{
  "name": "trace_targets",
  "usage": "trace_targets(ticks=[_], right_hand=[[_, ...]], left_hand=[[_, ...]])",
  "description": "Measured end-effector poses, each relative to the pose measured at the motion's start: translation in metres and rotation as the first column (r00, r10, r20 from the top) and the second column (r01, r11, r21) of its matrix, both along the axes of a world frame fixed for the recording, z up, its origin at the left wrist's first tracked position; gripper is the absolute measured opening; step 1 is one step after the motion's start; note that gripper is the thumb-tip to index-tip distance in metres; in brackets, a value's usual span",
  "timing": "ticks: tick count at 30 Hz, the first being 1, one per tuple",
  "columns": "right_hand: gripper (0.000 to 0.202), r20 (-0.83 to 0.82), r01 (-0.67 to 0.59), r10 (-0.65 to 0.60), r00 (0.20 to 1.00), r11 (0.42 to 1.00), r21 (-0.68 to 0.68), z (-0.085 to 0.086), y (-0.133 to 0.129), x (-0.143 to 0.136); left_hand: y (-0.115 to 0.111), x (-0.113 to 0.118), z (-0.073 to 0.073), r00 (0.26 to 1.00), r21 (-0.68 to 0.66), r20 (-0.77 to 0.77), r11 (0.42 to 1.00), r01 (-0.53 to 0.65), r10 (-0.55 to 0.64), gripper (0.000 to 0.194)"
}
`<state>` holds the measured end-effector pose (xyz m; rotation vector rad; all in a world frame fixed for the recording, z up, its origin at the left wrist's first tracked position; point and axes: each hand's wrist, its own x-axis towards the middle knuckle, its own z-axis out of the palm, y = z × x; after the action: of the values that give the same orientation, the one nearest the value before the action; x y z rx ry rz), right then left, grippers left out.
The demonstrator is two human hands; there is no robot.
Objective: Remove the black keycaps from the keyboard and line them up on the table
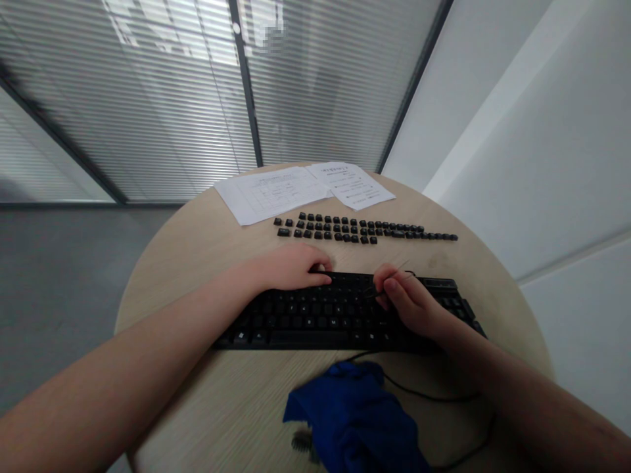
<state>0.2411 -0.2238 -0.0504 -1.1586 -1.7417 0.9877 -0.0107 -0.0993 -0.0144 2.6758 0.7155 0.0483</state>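
A black keyboard lies on the round wooden table, with many of its keycaps in place. My left hand grips its back edge, thumb over the upper keys and fingers curled behind. Over the right part of the keys, my right hand pinches a thin wire keycap puller. Its wire ends stick out on both sides of my fingers, the lower one down at the keys. Whether the wire has hooked a key, I cannot tell. Beyond the keyboard, loose black keycaps stand in rows.
Printed sheets of paper lie at the table's far side. A crumpled blue cloth sits at the near edge, partly over a small dark brush. A black cable loops to the right. Blinds and a white wall stand beyond the table.
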Motion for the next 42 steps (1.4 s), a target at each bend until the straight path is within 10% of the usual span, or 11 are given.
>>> trace_targets(ticks=[14, 42], right_hand=[[0.034, 0.268, -0.154, 0.106, 0.958, 0.974, 0.164, 0.011, 0.003, -0.003], [0.043, -0.019, 0.024, -0.023, 1.000, 0.995, 0.096, -0.007, -0.001, 0.000]], left_hand=[[0.002, -0.001, -0.002, 1.000, 0.005, -0.011, 1.000, -0.001, 0.001, 0.024], [0.002, -0.002, -0.004, 1.000, 0.022, -0.001, 1.000, 0.008, -0.008, 0.023]])
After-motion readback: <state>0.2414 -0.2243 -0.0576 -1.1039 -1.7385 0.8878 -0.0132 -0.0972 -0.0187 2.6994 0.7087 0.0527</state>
